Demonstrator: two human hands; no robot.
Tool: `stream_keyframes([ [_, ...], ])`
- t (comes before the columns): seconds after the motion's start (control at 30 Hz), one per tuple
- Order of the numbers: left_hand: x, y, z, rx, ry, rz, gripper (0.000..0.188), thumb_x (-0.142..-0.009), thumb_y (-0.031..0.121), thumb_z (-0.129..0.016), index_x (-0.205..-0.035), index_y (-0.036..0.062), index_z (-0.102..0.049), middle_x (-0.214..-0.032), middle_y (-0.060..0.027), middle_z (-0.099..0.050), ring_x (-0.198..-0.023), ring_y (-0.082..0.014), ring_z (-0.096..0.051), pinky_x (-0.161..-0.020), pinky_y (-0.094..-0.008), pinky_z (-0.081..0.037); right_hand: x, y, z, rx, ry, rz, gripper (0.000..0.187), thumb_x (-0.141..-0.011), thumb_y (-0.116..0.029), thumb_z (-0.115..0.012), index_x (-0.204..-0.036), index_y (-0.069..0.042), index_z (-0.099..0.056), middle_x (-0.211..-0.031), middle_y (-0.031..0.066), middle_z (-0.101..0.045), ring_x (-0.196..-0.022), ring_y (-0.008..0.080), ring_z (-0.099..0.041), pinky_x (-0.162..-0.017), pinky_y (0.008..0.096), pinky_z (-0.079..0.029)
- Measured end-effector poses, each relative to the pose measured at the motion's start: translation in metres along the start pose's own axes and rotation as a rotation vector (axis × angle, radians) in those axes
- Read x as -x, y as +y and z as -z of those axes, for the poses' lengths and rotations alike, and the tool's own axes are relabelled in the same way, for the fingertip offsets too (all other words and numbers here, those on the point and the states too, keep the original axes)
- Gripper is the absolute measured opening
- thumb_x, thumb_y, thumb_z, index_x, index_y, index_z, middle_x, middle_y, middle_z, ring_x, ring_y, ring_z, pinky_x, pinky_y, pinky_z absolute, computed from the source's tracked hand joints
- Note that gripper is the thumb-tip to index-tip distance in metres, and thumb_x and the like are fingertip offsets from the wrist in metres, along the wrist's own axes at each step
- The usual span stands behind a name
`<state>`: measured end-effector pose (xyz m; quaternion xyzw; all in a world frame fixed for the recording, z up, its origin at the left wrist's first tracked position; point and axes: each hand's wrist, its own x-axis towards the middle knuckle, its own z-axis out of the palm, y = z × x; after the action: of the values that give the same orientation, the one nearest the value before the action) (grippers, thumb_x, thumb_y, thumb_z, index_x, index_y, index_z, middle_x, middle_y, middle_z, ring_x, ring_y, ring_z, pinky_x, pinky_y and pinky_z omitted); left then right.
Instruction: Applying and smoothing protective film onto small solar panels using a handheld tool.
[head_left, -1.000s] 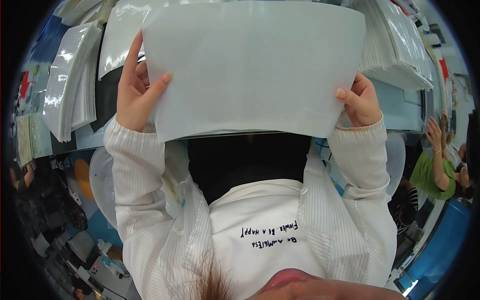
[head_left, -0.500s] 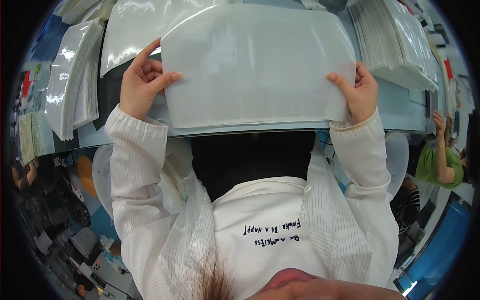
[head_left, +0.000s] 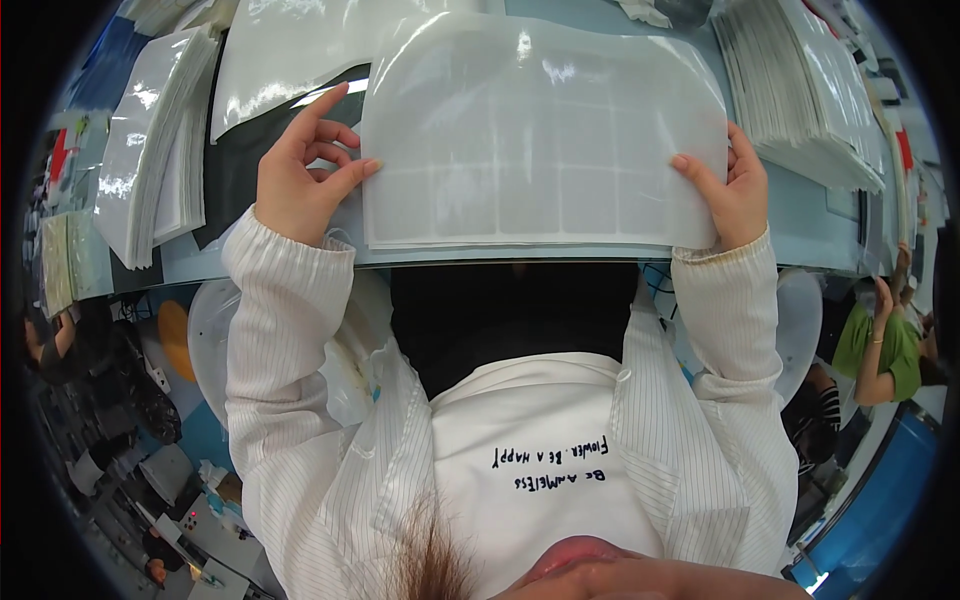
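A wide, glossy, translucent whitish sheet (head_left: 545, 150) lies before me at the table's front edge, its far side curling up. Pale rectangles in a grid show through it, and its near edge looks layered. My right hand (head_left: 730, 190) pinches the right edge, thumb on top and fingers partly hidden behind. At the left edge, my left hand (head_left: 308, 175) has its fingers spread, the index stretched out. Only its thumb tip touches the sheet's margin.
Thick stacks of glossy sheets stand on the left (head_left: 150, 150) and right (head_left: 800, 100). Another glossy white sheet (head_left: 290, 60) lies at the back left, over a black mat (head_left: 232, 180). The table edge (head_left: 510, 262) runs close to my body. A person in green (head_left: 885, 350) is at the far right.
The sheet has shifted slightly right and settled flatter, so the grid shows more clearly. My left fingers have come out from behind its edge; my right hand keeps its hold.
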<state>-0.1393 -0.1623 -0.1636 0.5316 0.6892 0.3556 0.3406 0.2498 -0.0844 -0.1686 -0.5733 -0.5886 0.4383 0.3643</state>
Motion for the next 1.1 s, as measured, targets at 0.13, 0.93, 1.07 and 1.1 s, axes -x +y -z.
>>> stream_keyframes([
  [0.13,0.001,-0.01,0.004,0.071,-0.041,-0.018,0.073,-0.071,-0.003,-0.08,-0.137,0.0129,-0.053,-0.093,-0.0011,-0.062,-0.074,-0.0065,-0.055,-0.064,-0.0212,-0.051,0.0,0.002,0.001,0.003,-0.011,0.011,0.055,-0.078,-0.001,-0.077,-0.126,0.004,-0.05,-0.097,0.0133,-0.07,-0.083,0.0173,-0.068,-0.074,0.0273,-0.056],
  [0.93,0.098,-0.015,-0.019,-0.847,0.054,-0.688,0.054,-0.071,-0.004,-0.046,-0.117,0.0128,-0.07,-0.129,-0.012,-0.061,-0.121,-0.0262,-0.057,-0.109,-0.0449,-0.032,0.049,0.02,0.092,-0.065,-0.027,-0.094,0.058,-0.08,0.002,-0.073,-0.132,0.004,-0.049,-0.118,0.0092,-0.062,-0.105,0.0159,-0.06,-0.091,0.0269,-0.047],
  [1.07,0.099,-0.045,0.018,-0.815,0.082,-0.68,0.05,-0.073,-0.005,-0.046,-0.115,0.0069,-0.069,-0.129,-0.0143,-0.061,-0.122,-0.031,-0.056,-0.108,-0.0452,-0.035,0.043,0.027,0.075,-0.041,-0.114,-0.047,0.06,-0.078,0.002,-0.074,-0.133,0.004,-0.049,-0.119,0.0089,-0.062,-0.108,0.0163,-0.058,-0.093,0.0282,-0.046],
  [1.1,0.098,-0.05,0.022,-0.763,0.087,-0.674,0.049,-0.073,-0.006,-0.046,-0.115,0.005,-0.069,-0.13,-0.0151,-0.061,-0.123,-0.0329,-0.055,-0.108,-0.0451,-0.036,0.042,0.026,0.071,-0.04,-0.114,-0.043,0.06,-0.078,0.002,-0.074,-0.133,0.004,-0.049,-0.119,0.0089,-0.062,-0.108,0.0163,-0.058,-0.093,0.0282,-0.046],
])
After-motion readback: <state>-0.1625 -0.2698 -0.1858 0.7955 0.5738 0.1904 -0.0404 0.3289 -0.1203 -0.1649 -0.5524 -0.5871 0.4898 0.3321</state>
